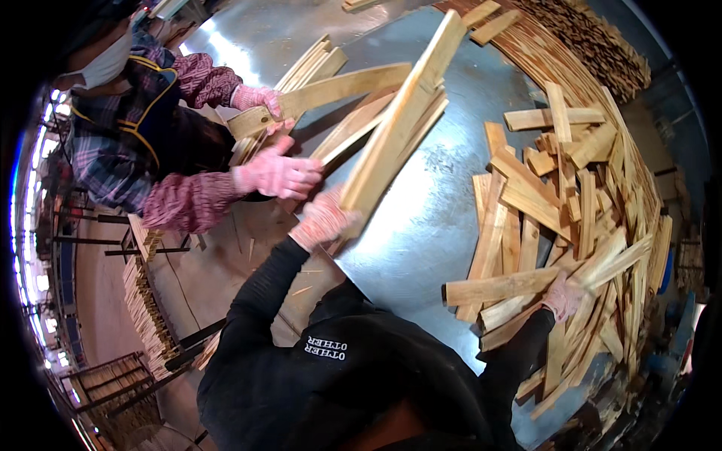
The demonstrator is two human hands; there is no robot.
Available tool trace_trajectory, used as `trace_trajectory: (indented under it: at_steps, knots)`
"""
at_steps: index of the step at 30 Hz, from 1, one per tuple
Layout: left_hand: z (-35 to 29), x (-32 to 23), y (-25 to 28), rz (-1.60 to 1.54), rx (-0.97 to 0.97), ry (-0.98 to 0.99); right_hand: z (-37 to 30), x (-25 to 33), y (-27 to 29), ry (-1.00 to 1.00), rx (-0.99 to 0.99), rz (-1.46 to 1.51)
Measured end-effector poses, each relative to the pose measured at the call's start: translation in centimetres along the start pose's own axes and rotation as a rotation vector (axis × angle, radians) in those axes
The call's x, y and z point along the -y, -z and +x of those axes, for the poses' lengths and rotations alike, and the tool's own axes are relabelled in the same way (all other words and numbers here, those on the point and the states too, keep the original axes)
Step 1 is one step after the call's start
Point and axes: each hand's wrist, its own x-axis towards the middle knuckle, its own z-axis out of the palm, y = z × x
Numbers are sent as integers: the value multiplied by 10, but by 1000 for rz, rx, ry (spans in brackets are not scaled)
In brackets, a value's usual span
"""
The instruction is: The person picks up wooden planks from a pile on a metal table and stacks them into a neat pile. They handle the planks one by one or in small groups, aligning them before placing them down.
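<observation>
Fingers of L hand point(325, 218) closed on nr end of long board point(406, 113) over metal table point(421, 207), tips hidden — R hand point(564, 295) on slat pile point(530, 197), partly hidden, can't tell if gripping.

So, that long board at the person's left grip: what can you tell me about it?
The long board looks like bare wood, pale yellow-brown, straight and narrow. A broad face and a lighter long edge show. The left grip, in a pinkish glove, holds it at its near end; from there it slants away, up and to the right in the picture, over the metal table. Other boards show beside and partly behind it; whether it rests on them is hard to tell.
</observation>
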Motion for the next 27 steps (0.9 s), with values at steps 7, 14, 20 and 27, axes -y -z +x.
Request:
trace_trajectory:
  at_steps: [7, 14, 20, 27]
  knots:
    - [54, -47, 111, 189, -141, 141, 48, -37, -54, 134, -7, 128]
    - [146, 11, 155, 584, -51, 356, -4, 4, -30, 155, -9, 30]
    - [157, 93, 149, 653, -177, 433, -25, 27, -8, 142, 46, 19]
    - [153, 85, 138, 1130, -529, 220, -19, 7, -8, 181, 253, 226]
